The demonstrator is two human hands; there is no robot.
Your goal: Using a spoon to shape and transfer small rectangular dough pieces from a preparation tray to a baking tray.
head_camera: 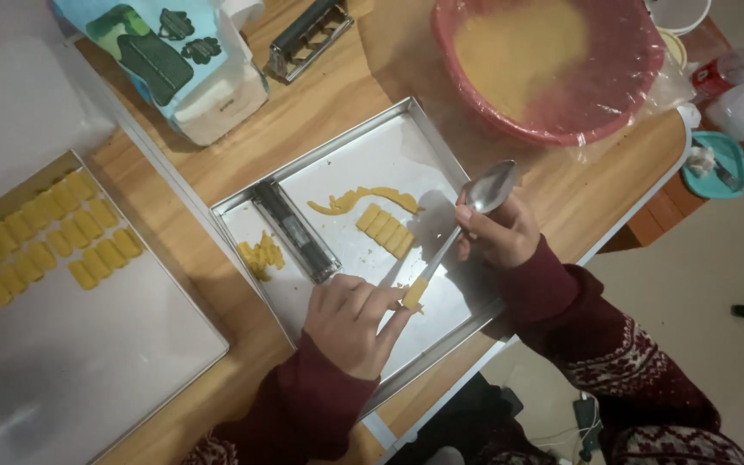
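Right now the right hand [501,234] fingers clamp a spoon [462,228], handle tip on a dough piece [414,294] in the metal tray [355,164]; left hand [350,319] fingers spread, steadying it.

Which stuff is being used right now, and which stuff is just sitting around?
In use:
left hand touching a yellow dough piece
right hand holding a spoon
metal tray

Lying about:
red basin
flour bag
second tray with dough rows
teal dish
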